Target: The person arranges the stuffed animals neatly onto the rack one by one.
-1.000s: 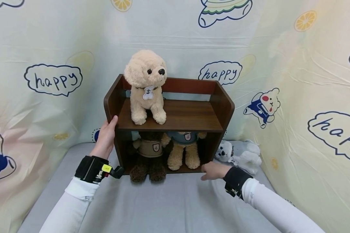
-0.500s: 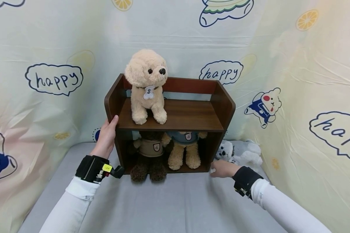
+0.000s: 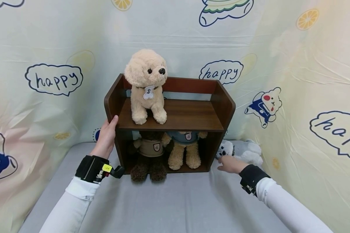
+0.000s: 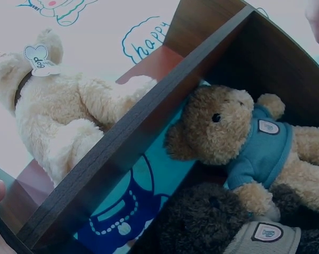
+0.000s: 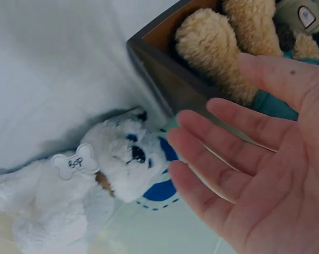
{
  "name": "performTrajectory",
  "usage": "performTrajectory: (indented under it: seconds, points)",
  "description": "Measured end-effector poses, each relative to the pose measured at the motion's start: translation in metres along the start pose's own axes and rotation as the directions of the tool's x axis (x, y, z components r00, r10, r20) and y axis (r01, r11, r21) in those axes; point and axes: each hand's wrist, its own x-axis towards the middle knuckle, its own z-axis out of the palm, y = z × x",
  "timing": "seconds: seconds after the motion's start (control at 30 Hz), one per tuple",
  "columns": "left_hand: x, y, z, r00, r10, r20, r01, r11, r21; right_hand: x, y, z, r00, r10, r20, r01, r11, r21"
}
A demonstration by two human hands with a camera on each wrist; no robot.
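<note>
My left hand [image 3: 104, 137] grips the left side panel of a small dark-brown wooden shelf [image 3: 189, 113]. On its upper board sits a cream plush dog [image 3: 148, 77] with a bone-shaped tag. Below are a dark-brown teddy bear [image 3: 149, 152] in a beige top and a tan teddy bear [image 4: 218, 121] in a blue sweater; the board hides their heads in the head view. My right hand [image 3: 232, 164] holds nothing, its fingers extended in the right wrist view, close to a grey-and-white plush dog [image 5: 130, 159]. That dog lies on its side, right of the shelf.
A grey cloth [image 3: 163, 204] covers the table under the shelf. Printed curtains [image 3: 175, 35] stand close behind and along both sides. The dark bear's feet [image 3: 148, 173] stick out past the shelf's front edge.
My right hand has moved right, from the shelf's lower front corner towards the grey-and-white plush dog. The left hand and the shelf have stayed in place.
</note>
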Motion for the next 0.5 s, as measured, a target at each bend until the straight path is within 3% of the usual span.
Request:
performTrajectory:
  seconds: [0.27,0.5]
  points:
    - [0.000,0.000,0.000,1.000,-0.008,-0.001,0.008,1.000,-0.003,0.002,0.014,-0.001,0.992,-0.047,-0.121,0.043,0.998,-0.037]
    - [0.000,0.001,0.000,1.000,-0.014,-0.006,0.014,1.000,-0.006,0.004,0.023,0.000,0.978,-0.046,-0.202,0.029,0.996,-0.085]
